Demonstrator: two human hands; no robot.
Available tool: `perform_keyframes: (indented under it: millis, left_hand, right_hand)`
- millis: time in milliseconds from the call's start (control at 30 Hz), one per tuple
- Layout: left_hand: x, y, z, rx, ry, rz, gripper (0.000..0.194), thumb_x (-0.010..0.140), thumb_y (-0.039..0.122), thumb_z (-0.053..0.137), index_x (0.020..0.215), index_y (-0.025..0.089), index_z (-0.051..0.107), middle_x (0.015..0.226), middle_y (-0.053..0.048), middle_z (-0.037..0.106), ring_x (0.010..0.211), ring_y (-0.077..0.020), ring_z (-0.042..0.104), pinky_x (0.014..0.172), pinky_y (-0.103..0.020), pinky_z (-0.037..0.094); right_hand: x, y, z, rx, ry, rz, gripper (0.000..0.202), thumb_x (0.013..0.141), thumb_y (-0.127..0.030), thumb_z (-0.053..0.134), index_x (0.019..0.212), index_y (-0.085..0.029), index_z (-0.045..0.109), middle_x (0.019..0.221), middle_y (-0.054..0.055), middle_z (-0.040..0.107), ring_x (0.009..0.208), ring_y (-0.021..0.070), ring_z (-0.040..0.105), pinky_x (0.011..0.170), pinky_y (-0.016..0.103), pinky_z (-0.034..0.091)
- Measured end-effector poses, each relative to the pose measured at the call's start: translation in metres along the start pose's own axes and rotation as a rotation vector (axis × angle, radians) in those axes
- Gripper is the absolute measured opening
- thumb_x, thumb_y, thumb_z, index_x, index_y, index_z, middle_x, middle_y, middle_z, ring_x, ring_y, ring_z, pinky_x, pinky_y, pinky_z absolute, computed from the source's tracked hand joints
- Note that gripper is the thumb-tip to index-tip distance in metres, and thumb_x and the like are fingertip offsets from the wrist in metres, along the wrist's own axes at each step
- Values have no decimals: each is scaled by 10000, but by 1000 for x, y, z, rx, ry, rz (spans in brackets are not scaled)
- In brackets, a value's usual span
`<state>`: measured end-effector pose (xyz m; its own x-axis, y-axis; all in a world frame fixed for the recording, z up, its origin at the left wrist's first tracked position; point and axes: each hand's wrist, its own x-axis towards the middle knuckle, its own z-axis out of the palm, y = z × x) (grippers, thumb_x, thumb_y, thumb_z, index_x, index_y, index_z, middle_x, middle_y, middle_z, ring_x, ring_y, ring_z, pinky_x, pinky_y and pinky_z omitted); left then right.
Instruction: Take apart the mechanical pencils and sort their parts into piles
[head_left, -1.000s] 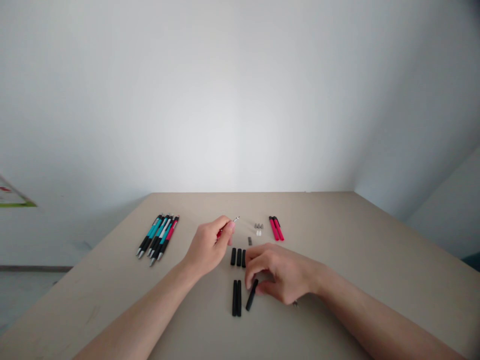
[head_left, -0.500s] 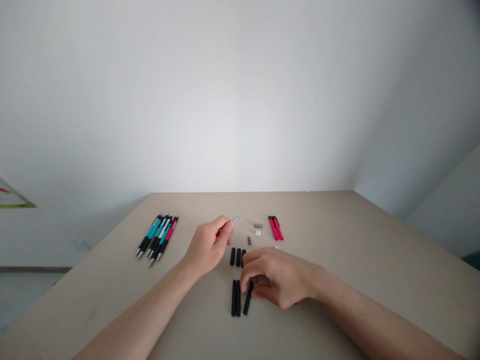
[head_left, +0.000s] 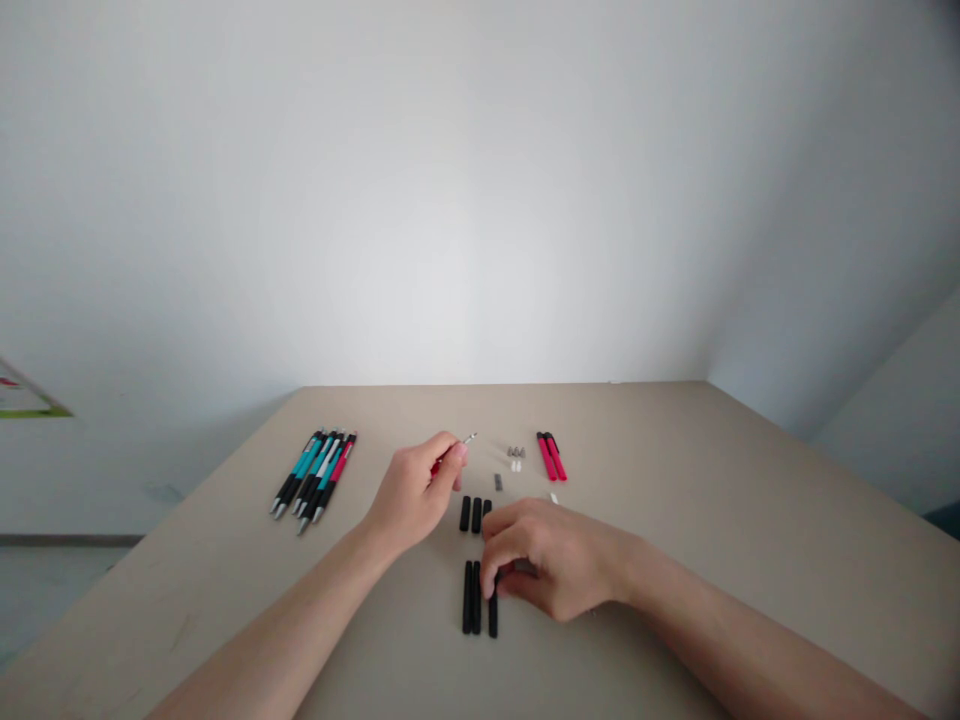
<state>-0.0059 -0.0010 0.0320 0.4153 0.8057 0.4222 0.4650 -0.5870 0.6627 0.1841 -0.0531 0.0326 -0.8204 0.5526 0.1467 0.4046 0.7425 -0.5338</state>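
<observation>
My left hand (head_left: pixel 420 490) is closed around a red pen barrel (head_left: pixel 436 467), mostly hidden by the fingers, with a thin metallic tip (head_left: pixel 470 438) sticking out past the thumb. Lower down, my right hand (head_left: pixel 551 560) pinches the upper end of a long black pen tube (head_left: pixel 493 615) that lies on the table. Beside it are two more long black tubes (head_left: pixel 472 600), side by side. Above them sits a row of short black grips (head_left: pixel 476 514), the rightmost partly covered by my right fingers.
Several assembled pens (head_left: pixel 315 478) lie at the left of the table (head_left: pixel 637 440). Towards the back are two red pen barrels (head_left: pixel 551 456), small metal cones (head_left: pixel 516 452), white pieces (head_left: pixel 516 466) and a small grey part (head_left: pixel 498 482). Another white piece (head_left: pixel 553 498) shows behind my right hand.
The black tube under my right fingers has turned from a slant to nearly parallel with the other two. My right hand has shifted slightly downward, while the left has stayed in place.
</observation>
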Motion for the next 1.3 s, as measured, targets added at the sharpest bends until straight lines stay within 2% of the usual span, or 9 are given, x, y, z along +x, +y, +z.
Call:
perform_keyframes:
  millis: [300,533,767,1300]
  left_hand:
    - [0,0,0,-10,-6,-17,302,928,312,390,686,176,508,575,37,547,521,-86,493,551,-196,371]
    - [-1,-1,1,-10,-7,2,302,929,305,385,686,173,507,572,38,539,524,-86,491,560,-200,369]
    - [-1,-1,1,-15,-7,-2,292,927,303,389,694,172,507,573,37,539,523,-87,482,556,-197,365]
    - [-1,0,1,-7,-11,-9,299,928,303,391,691,168,514,576,36,545,530,-85,488,562,-195,366]
  right_hand:
    - [1,-1,0,-11,7,-1,244,723,-36,551,872,-174,687,751,7,558,634,99,486,581,187,380]
    - [2,-2,-1,8,25,58,262,691,-50,566,908,-178,636,724,-10,558,638,106,484,638,203,388]
    - [2,-3,-2,-2,22,171,256,702,-105,586,943,-191,585,697,-33,570,603,96,473,566,195,335]
    - [2,-2,-1,-28,37,199,232,715,-139,606,936,-196,565,708,-36,563,617,96,460,585,198,324]
